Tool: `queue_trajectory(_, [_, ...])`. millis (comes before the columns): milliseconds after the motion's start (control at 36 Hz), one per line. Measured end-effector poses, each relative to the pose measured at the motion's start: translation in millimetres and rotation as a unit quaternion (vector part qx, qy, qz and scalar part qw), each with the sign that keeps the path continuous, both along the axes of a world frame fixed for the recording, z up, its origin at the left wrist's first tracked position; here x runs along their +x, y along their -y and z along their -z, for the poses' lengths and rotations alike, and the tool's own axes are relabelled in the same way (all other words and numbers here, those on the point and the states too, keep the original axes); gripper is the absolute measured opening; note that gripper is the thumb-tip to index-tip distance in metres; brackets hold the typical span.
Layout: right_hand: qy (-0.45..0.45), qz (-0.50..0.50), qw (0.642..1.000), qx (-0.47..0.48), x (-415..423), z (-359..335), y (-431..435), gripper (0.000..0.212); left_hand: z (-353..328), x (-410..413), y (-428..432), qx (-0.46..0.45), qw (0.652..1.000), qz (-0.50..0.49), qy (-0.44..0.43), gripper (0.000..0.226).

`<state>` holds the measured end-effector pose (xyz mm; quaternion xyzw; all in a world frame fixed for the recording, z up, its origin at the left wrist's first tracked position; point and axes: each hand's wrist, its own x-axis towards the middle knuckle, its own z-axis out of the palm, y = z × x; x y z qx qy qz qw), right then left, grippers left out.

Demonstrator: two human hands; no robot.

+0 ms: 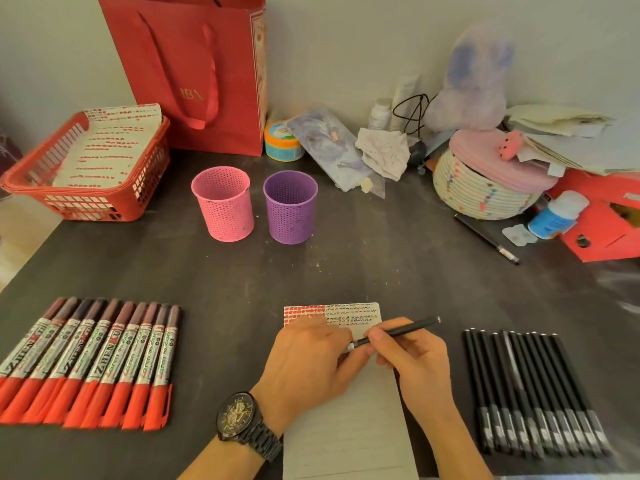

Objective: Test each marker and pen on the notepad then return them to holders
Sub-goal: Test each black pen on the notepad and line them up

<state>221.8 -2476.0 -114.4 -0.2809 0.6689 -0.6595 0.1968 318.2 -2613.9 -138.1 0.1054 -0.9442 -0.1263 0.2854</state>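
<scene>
the right hand pinches the black pen over the notepad by the front edge of the table. the left hand fingers pinch its silver end. best to pull straight and keep the notepad still.

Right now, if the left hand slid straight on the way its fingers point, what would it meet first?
The left hand would meet the black pen held by the right hand; its fingertips seem to touch the pen's end.
</scene>
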Motion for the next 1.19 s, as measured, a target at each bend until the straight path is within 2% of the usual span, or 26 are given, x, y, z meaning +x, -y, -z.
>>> queue_trajectory(83, [0.006, -0.001, 1.0, -0.004, -2.8, 1.2, -1.0, 0.011, -0.3, 0.8, 1.3, -0.008, 1.0, -0.025, 0.003, 0.067])
queue_trajectory(139, [0.014, 0.004, 1.0, -0.007, -3.8, 1.9, -1.8, 0.008, 1.8, 0.0, 2.5, -0.007, 1.0, -0.019, 0.0, 0.067])
queue_trajectory(222, [0.043, 0.04, 0.997, -0.041, -6.1, 4.4, -4.1, 0.007, 4.7, -2.2, 3.2, -0.003, 1.0, 0.001, -0.009, 0.06])
queue_trajectory(306, [0.129, 0.103, 0.981, -0.102, -10.8, 3.8, -4.1, 0.016, 5.5, -4.2, 3.7, 0.021, 1.0, -0.016, -0.003, 0.052])
queue_trajectory(389, [0.166, 0.137, 0.972, -0.096, -18.0, 3.7, -0.2, 0.017, 8.3, -4.7, 5.7, 0.039, 0.998, -0.032, 0.027, 0.043])
queue_trajectory(528, [0.122, 0.131, 0.983, -0.04, -30.0, 1.1, 8.6, 0.018, 12.1, -3.9, 6.6, 0.073, 0.994, -0.037, 0.067, 0.033])
queue_trajectory(611, [0.102, 0.13, 0.986, -0.008, -39.7, -2.9, 17.8, 0.019, 12.3, -3.8, 6.3, 0.082, 0.993, -0.042, 0.072, 0.036])
queue_trajectory(806, [-0.061, 0.189, 0.975, 0.104, -38.9, 14.8, 25.2, 0.034, 9.6, -3.6, 6.6, 0.092, 0.991, -0.04, 0.086, 0.037])
queue_trajectory(1028, [-0.094, 0.182, 0.966, 0.156, -42.5, 22.4, 26.7, 0.031, 5.9, -3.0, 7.2, 0.098, 0.99, -0.038, 0.093, 0.04])
queue_trajectory(1194, [-0.114, 0.174, 0.965, 0.162, -42.7, 23.4, 27.2, 0.031, 5.4, -3.9, 7.6, 0.103, 0.989, -0.039, 0.103, 0.04])
